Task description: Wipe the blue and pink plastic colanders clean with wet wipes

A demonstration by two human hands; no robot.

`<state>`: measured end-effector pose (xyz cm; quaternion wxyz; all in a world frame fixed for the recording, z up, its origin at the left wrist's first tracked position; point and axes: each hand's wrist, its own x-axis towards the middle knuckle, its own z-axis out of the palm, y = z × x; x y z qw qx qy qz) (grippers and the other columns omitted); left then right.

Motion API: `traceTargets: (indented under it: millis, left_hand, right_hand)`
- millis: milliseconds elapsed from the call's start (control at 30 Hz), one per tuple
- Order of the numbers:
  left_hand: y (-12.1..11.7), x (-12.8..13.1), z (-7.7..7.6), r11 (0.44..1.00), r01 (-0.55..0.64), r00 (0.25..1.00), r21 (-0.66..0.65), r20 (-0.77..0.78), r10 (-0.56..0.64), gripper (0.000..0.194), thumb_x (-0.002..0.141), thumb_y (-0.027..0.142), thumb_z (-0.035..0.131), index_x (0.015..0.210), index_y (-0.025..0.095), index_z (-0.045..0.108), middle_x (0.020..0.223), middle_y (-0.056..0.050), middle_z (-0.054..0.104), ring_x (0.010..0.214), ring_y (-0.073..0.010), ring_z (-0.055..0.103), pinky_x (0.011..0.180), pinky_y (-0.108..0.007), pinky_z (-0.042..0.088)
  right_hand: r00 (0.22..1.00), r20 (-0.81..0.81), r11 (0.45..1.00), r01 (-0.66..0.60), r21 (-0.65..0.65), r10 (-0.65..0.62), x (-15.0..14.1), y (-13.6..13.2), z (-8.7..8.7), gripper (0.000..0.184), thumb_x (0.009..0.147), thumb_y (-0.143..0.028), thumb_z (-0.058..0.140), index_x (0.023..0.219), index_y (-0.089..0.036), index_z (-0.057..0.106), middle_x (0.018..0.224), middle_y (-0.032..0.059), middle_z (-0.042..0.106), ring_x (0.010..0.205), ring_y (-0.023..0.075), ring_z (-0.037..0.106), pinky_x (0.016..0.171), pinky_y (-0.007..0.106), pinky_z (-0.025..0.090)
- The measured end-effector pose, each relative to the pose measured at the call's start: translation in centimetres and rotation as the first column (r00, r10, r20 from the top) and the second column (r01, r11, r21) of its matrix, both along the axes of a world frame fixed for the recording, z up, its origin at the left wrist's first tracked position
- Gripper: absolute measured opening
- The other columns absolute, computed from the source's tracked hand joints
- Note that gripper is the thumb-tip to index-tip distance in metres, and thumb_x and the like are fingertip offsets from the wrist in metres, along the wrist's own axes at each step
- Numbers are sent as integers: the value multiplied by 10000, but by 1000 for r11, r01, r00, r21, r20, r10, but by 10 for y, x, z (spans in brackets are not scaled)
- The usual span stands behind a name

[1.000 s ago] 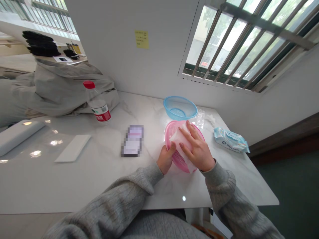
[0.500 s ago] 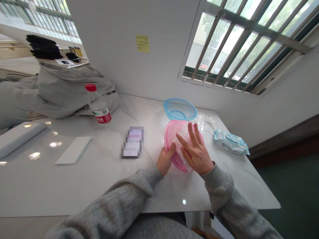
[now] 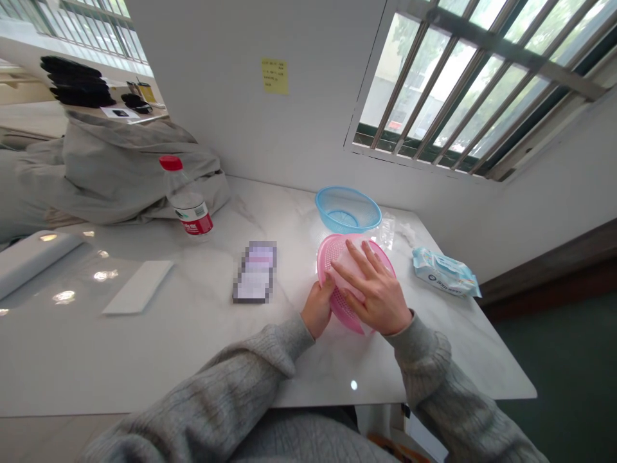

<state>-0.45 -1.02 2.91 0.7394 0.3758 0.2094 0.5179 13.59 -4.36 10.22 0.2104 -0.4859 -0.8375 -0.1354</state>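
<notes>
A pink perforated plastic basket (image 3: 326,258) is tilted up in front of me. My left hand (image 3: 317,310) grips its lower left rim, the thumb over the edge and the other fingers hidden. A thin white wipe (image 3: 345,258) lies against the perforated face. Over it rests my right hand (image 3: 380,297), palm down and fingers stretched out, covering much of the wipe. Just behind stands a blue perforated basket (image 3: 348,225).
To the right lies a wet-wipe pack (image 3: 446,272), with clear crumpled plastic (image 3: 387,230) behind the baskets. A phone (image 3: 255,273), a white flat piece (image 3: 138,287) and a red-capped bottle (image 3: 190,206) are leftward. Grey cloth (image 3: 125,167) covers the back left.
My right hand has shifted slightly left and its raised fingers have come down flatter onto the wipe. The left hand keeps its grip on the pink basket.
</notes>
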Motion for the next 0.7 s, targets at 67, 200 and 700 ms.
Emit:
traceTargets:
  millis: [67,200,700]
  left_hand:
    - [0,0,-1,1000,15,999,-1,29,-15,681,938,705,523,1265,137,711,1336,-169,702,1301,-340,632,1120,-458,490]
    - [0,0,-1,1000,31,998,3,46,-31,647,937,679,553,1224,126,728,1300,-171,719,1244,-339,664,1072,-446,522]
    - [-1,3,3,990,39,969,-132,245,-5,617,911,583,678,1309,112,688,1284,-186,727,1331,-322,612,1192,-468,399]
  right_hand:
    - [1000,-19,1000,-8,-18,8,1,2,-1,558,981,-348,568,1534,-355,489,1727,-6,80,1593,390,125,1238,606,340]
    - [998,-61,999,-20,-33,18,2,4,2,538,988,-341,566,1522,-344,507,1729,-3,20,1589,392,142,1255,631,303]
    - [965,-256,998,-57,21,61,2,3,-7,524,1032,-143,450,1550,-217,457,1626,45,389,1542,232,342,1257,475,414]
